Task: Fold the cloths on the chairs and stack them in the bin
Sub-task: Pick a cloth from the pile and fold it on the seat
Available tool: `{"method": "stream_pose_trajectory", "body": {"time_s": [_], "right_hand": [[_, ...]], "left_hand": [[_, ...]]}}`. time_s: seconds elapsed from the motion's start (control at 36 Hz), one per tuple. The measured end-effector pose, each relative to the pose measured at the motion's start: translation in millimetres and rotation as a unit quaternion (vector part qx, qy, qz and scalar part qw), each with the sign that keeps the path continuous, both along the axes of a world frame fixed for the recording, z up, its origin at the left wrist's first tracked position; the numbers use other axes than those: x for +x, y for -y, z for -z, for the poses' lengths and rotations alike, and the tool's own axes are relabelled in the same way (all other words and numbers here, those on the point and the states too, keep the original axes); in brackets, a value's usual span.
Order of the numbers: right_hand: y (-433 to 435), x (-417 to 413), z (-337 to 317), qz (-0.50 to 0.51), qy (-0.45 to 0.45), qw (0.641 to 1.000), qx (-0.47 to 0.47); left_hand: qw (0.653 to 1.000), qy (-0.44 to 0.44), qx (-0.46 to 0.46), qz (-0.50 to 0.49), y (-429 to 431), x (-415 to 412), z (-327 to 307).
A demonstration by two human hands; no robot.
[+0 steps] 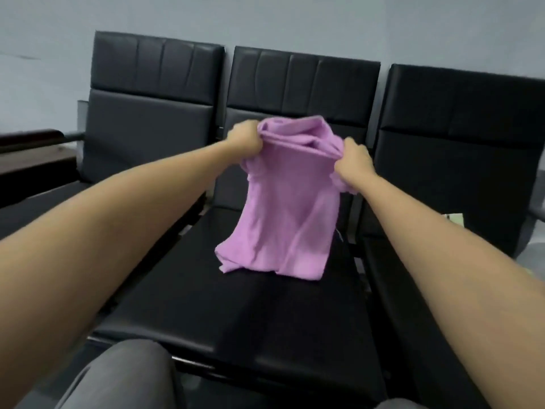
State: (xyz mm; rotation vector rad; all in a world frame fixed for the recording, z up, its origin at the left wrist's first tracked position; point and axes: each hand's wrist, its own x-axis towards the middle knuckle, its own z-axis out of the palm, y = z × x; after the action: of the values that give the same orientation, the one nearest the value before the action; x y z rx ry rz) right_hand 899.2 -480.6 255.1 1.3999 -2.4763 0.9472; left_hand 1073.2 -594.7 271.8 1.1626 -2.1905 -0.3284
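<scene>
What I saw looked like a waiting room, or the waiting corner of an office. Three black padded seats stood side by side in one close row: the left chair (147,113), the middle chair (298,81) and the right chair (460,137). All were of the same make, with a panelled band across the top of the back. The row stood against a plain pale wall (265,19). A metal armrest (73,136) closed its left end, and beyond that was some dark wooden furniture (29,152) I couldn't identify.
</scene>
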Motion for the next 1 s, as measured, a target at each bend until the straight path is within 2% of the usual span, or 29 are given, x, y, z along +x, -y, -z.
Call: {"method": "stream_pose_trajectory", "body": {"time_s": [0.08, 0.19, 0.28, 0.36, 0.42, 0.44, 0.47, 0.5, 0.56, 0.58, 0.64, 0.69, 0.75, 0.81, 0.86, 0.92, 1.0], "right_hand": [[0.4, 8.9, -47.9, 0.011, -0.015, 0.99, -0.138], [-10.2, 7.9, -57.0, 0.018, -0.077, 0.983, -0.169], [-25.6, 2.9, -42.4, 0.001, -0.103, 0.987, -0.123], [-40.5, 1.3, -33.9, -0.042, -0.087, 0.994, -0.045], [-50.4, -0.1, -31.9, -0.078, -0.032, 0.994, 0.069], [-56.6, -0.6, -31.1, -0.094, 0.015, 0.983, 0.155], [-62.9, -0.1, -29.8, -0.105, 0.062, 0.958, 0.259], [-69.6, 0.0, -28.2, -0.116, 0.099, 0.916, 0.37], [-79.0, -0.3, -24.8, -0.167, 0.155, 0.815, 0.532], [-81.5, 0.3, -22.1, -0.196, 0.178, 0.775, 0.574], [-86.2, 3.5, -12.3, -0.236, 0.208, 0.722, 0.616], [-87.8, 5.3, 2.8, -0.247, 0.196, 0.692, 0.649], [-84.7, 4.0, 20.2, -0.231, 0.192, 0.676, 0.673], [-82.9, 2.9, 37.0, -0.206, 0.204, 0.681, 0.673], [-81.1, -0.1, 52.0, -0.18, 0.204, 0.725, 0.633], [-78.5, -5.9, 66.8, -0.159, 0.213, 0.774, 0.574], [-73.8, -16.1, 87.5, -0.14, 0.234, 0.824, 0.497]], "left_hand": [[0.991, -0.097, -0.096, -0.007, -0.4, 0.6, -51.4], [0.98, -0.107, -0.164, 0.021, -8.1, 11.6, -60.3], [0.985, -0.052, -0.149, 0.065, -14.2, 24.7, -42.7], [0.989, 0.031, -0.095, 0.106, -26.6, 43.1, -29.3], [0.983, 0.111, -0.028, 0.146, -33.0, 56.7, -22.0], [0.974, 0.15, 0.018, 0.17, -35.5, 63.2, -18.0], [0.962, 0.187, 0.064, 0.191, -39.1, 69.2, -13.5], [0.946, 0.225, 0.11, 0.207, -42.3, 74.0, -9.0], [0.896, 0.292, 0.229, 0.242, -51.4, 79.8, 0.8], [0.863, 0.321, 0.292, 0.26, -55.9, 80.4, 6.4], [0.791, 0.382, 0.384, 0.283, -62.0, 79.7, 21.1], [0.732, 0.459, 0.419, 0.279, -63.5, 76.8, 41.8], [0.709, 0.508, 0.417, 0.255, -59.9, 74.3, 65.1], [0.732, 0.515, 0.383, 0.229, -53.2, 74.0, 86.0], [0.755, 0.487, 0.382, 0.216, -44.8, 75.6, 101.8], [0.757, 0.432, 0.44, 0.217, -35.9, 76.1, 114.2], [0.766, 0.358, 0.487, 0.22, -22.5, 79.2, 129.4]]}}
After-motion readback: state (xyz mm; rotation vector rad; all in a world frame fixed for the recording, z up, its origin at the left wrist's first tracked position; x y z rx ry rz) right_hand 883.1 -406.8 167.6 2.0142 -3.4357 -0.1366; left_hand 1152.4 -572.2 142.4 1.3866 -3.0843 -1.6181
